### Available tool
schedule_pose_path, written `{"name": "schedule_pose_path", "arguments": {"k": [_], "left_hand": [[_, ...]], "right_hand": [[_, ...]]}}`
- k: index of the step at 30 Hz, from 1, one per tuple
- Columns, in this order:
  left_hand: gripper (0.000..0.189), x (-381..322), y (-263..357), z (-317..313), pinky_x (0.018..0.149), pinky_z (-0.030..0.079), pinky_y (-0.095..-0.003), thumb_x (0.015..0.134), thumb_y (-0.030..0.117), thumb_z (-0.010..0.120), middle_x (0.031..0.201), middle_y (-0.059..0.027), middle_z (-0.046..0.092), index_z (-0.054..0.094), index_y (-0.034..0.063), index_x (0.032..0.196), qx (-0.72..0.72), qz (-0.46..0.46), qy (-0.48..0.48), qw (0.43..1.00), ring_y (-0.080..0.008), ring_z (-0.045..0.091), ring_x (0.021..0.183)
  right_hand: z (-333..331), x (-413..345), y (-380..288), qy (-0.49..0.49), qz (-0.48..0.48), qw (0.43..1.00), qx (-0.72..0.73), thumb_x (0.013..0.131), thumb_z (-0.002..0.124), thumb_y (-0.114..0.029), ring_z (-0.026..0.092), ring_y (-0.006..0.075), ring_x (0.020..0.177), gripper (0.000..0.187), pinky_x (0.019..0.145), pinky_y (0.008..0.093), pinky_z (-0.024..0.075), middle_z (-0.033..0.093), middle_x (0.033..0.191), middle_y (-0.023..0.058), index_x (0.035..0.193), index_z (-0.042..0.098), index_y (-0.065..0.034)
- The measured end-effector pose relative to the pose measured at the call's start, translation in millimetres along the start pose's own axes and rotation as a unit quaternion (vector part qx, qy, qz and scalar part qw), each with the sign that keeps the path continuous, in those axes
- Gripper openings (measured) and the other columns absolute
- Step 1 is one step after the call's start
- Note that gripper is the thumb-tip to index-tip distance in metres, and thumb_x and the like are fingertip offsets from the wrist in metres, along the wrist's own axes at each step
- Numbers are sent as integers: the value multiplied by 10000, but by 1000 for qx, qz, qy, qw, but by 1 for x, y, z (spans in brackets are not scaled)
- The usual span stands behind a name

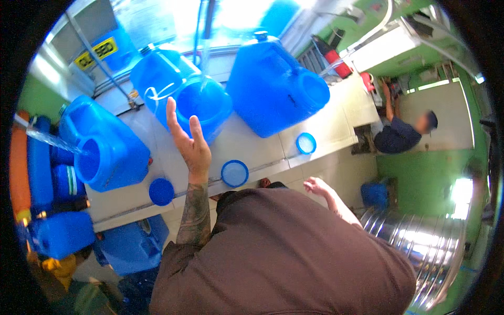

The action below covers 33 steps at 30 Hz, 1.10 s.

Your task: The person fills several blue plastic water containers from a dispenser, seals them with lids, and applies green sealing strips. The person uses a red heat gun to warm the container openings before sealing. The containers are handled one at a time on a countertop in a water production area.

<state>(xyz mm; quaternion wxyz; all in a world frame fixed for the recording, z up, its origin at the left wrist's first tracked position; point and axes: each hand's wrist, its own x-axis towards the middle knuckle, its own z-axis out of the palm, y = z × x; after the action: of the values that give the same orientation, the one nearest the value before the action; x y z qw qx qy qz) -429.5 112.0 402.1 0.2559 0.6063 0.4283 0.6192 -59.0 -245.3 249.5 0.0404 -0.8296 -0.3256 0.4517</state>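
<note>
My left hand (191, 143) is raised with its fingers apart and holds nothing. It is in front of a blue plastic water jug (218, 128), whose wide round mouth takes a stream of water (204, 65) from above. To the left, another blue jug (122, 153) receives a second water stream (55, 139) in its wide opening. A larger blue jug (260, 86) stands on the right with its round cap facing me. My right hand (317, 187) hangs loosely beside my body, short of the counter, its fingers slightly curled around nothing.
Along the tiled counter (260, 151) lie a dark blue cap (161, 191) and two pale-centred caps (234, 173) (306, 143). Blue containers (132, 244) stand below at left. A ribbed metal tank (425, 252) is behind me at right. Another person (397, 136) works farther right.
</note>
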Motion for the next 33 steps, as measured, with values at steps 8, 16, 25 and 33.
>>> {"name": "schedule_pose_path", "arguments": {"k": [8, 16, 25, 33], "left_hand": [[518, -9, -1, 35, 1140, 274, -474, 997, 230, 492, 1482, -245, 377, 373, -59, 1411, 141, 76, 53, 986, -393, 369, 1377], [484, -15, -7, 57, 1124, 321, -428, 997, 213, 381, 1430, -246, 455, 436, -68, 1388, 210, 111, 129, 963, -358, 440, 1333], [450, -1, -26, 34, 1116, 324, -383, 1012, 182, 351, 1422, -198, 479, 472, -64, 1369, 218, -36, 103, 970, -301, 437, 1329], [469, -3, -50, 22, 1081, 365, -372, 1021, 233, 314, 1364, -179, 529, 513, -36, 1348, 122, -72, 116, 983, -283, 492, 1262]], "right_hand": [[-26, 52, 38, 63, -35, 997, -7, 899, 651, -450, 652, 301, 998, 505, 876, 399, 521, 673, 1093, 180, 1180, 609, -33], [-99, 128, 124, 143, -41, 977, -154, 846, 657, -573, 504, 420, 1231, 773, 1025, 461, 441, 474, 1369, 277, 1362, 471, -28], [-183, 238, 219, 66, 146, 967, -199, 705, 675, -730, 175, 423, 1456, 1214, 1190, 527, 147, 202, 1556, 291, 1506, 203, 52], [-190, 235, 203, -30, 212, 971, -108, 723, 752, -629, 67, 487, 1454, 1353, 1167, 555, 190, -61, 1548, 369, 1467, -73, 144]]}}
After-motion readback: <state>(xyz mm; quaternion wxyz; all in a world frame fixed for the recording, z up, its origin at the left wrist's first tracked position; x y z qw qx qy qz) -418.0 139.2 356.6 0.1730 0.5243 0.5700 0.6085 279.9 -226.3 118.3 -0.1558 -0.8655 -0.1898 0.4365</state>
